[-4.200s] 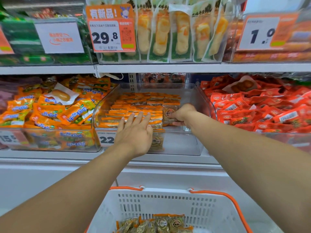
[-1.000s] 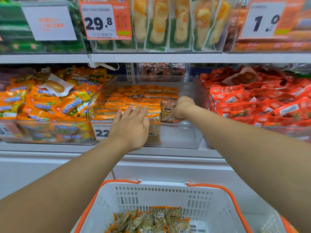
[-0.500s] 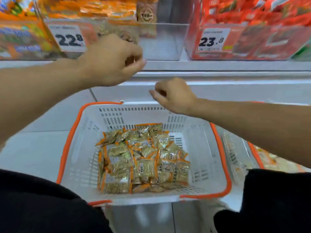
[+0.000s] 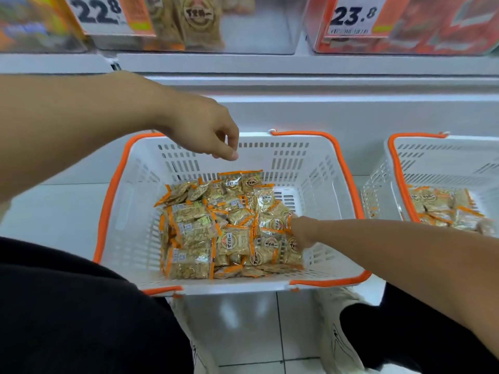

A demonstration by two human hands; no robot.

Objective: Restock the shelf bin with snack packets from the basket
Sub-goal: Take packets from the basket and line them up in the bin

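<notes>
A: Where do the snack packets [image 4: 229, 225] lie?
B: Heaped on the floor of the white basket [image 4: 318, 168] with the orange rim, mostly toward its middle and right side. A few of the same packets stand in the clear shelf bin [image 4: 256, 31], above and beyond the basket's far wall, beside the "22.8" price tag [image 4: 108, 14].

A: And the right hand [image 4: 301, 232]?
B: It reaches down into the basket's right part and lies among the packets. Its fingers are buried in the heap, so whether it holds one cannot be told.

A: The left hand [image 4: 199, 130]?
B: Above the basket's far-left rim, fingers loosely curled downward, holding nothing.

A: Anything beside the basket?
B: A second basket [image 4: 432, 157] to its right, also containing packets.
</notes>
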